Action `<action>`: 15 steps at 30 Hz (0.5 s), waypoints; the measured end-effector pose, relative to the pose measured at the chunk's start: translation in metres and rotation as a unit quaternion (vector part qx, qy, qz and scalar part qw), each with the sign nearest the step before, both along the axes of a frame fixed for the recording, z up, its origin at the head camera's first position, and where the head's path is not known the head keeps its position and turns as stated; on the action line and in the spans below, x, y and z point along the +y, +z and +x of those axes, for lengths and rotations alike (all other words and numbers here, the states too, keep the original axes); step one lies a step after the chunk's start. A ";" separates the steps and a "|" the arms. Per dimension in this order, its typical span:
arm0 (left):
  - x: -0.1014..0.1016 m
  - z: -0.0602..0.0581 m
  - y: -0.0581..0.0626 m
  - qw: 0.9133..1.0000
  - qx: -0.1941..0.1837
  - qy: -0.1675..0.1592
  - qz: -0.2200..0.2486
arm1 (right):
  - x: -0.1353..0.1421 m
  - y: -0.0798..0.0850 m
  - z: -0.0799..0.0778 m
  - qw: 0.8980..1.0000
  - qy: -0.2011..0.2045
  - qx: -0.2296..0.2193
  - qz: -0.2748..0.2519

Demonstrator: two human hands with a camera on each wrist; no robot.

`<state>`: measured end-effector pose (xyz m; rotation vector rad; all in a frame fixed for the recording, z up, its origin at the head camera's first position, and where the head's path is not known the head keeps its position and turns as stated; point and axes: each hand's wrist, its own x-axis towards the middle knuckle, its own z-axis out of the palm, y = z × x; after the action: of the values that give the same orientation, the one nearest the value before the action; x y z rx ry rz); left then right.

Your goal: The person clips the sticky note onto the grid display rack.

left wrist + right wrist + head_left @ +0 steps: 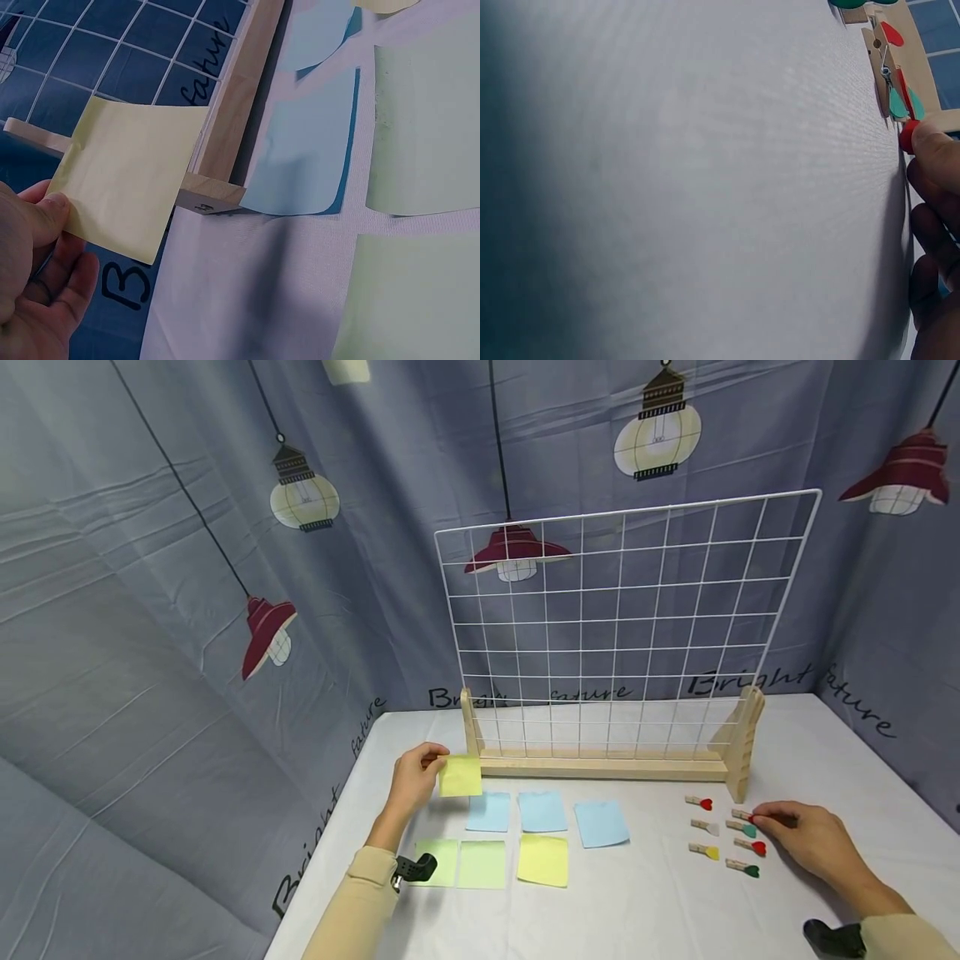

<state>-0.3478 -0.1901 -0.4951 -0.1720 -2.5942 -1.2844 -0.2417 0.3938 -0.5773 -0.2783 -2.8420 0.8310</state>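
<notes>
My left hand (414,781) pinches a yellow sticky note (460,776) by its left edge, between thumb and fingers. The note is held above the table, in front of the left end of a white wire grid rack's wooden base (600,767). On the right, my right hand (817,843) pinches the red heart end of a small wooden clothespin (741,815). In the right wrist view that red heart (907,137) shows at the fingertips; most of the clothespin is hidden there. A clothespin with a teal heart (741,828) lies just beside it.
Three blue sticky notes (543,812) lie in a row before the rack. Nearer are two green notes (482,865) and a yellow one (543,860). Several other heart clothespins (704,852) lie left of my right hand. A patterned curtain (390,568) hangs behind the white table (630,910).
</notes>
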 end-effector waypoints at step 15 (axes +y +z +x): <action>0.006 0.000 0.001 1.000 0.005 -0.001 0.014 | 0.000 0.021 0.006 0.998 -0.006 -0.023 -0.050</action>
<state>-0.3480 -0.1842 -0.4946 -0.1751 -2.5667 -1.3147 -0.2362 0.3934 -0.5564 -0.3325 -2.8434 0.9770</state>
